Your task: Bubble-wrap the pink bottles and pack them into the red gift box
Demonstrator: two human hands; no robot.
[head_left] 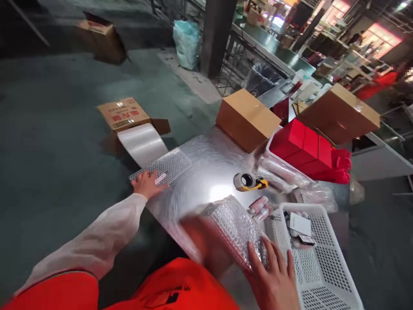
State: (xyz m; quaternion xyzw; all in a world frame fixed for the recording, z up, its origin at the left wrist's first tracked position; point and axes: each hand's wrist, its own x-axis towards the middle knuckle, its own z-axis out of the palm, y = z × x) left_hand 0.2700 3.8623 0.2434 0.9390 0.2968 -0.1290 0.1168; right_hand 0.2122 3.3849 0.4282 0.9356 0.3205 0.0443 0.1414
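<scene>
My left hand [147,182] reaches out to the far left edge of the shiny metal table [206,172] and pinches the near end of a bubble wrap strip [167,165], which runs off the table towards an open carton. My right hand [274,277] lies close to me with its fingers spread flat on a bundle wrapped in bubble wrap [234,226]. That bundle rests on the table's near edge, beside a white perforated basket [322,262]. Motion smears the bundle's left side.
A tape dispenser [249,182] sits mid-table, with wrapped tubes [280,172] behind it. Two brown cartons [247,118] [342,113] and red boxes [306,148] stand at the far side. An open carton [124,114] holding the wrap roll sits on the floor at left. Small cards lie in the basket.
</scene>
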